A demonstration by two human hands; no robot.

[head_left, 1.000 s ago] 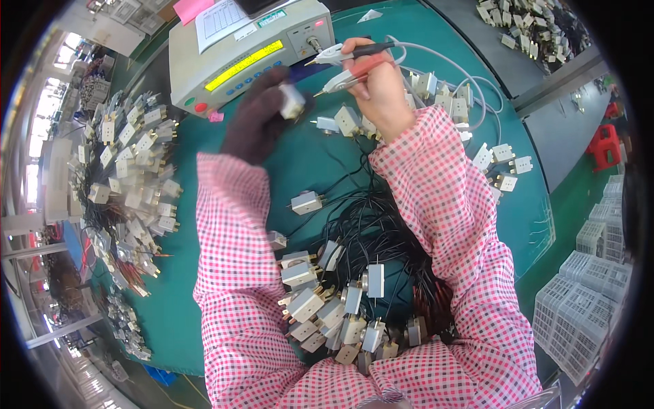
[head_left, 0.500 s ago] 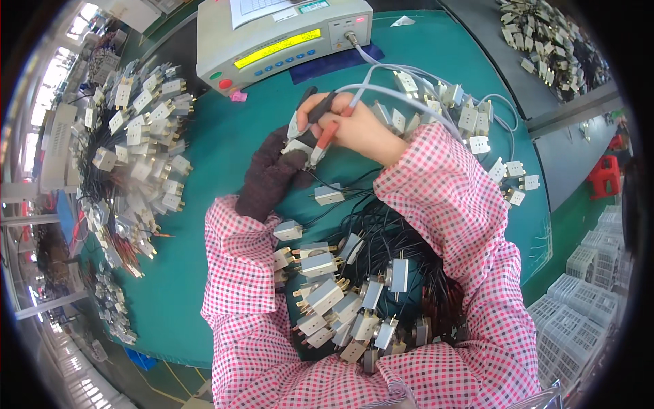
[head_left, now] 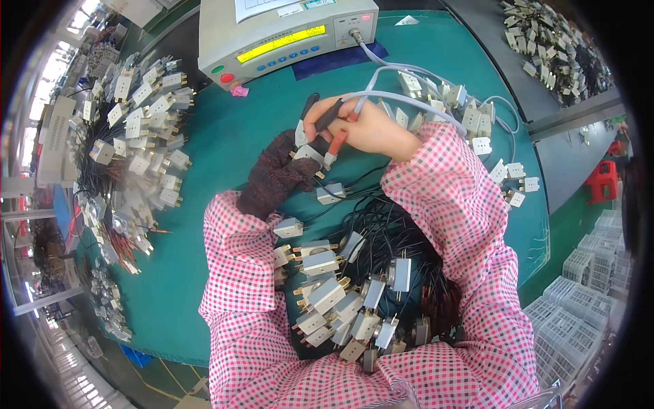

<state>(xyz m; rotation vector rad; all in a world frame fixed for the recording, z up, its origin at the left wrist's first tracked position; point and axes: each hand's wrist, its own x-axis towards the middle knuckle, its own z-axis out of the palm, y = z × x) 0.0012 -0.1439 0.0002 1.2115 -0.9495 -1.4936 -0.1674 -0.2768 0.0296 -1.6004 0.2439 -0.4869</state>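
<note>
My left hand (head_left: 272, 170), in a dark brown knitted glove, is closed around a small white plug (head_left: 308, 154) with metal prongs. Over it, my bare right hand (head_left: 378, 129) grips test clips, one with a red handle (head_left: 337, 142) and one with black handles (head_left: 329, 116). The clips' metal jaws are at the plug; whether they bite on its prongs cannot be made out. A grey cable (head_left: 409, 102) runs from the clips back past my right wrist. Just below my hands lies another grey-white plug (head_left: 331, 193) on a black lead.
A tester (head_left: 225, 61) with a lit yellow display stands at the back of the green table (head_left: 177, 293). Plugs heap between my forearms (head_left: 327, 294), at the left (head_left: 139, 129) and at the back right (head_left: 470, 119). A red stool (head_left: 603, 183) and white crates (head_left: 569, 313) stand on the right.
Both hands have shifted slightly to the right with the plug and clips. The gloved fingers have turned a little around the plug, and the view has moved slightly.
</note>
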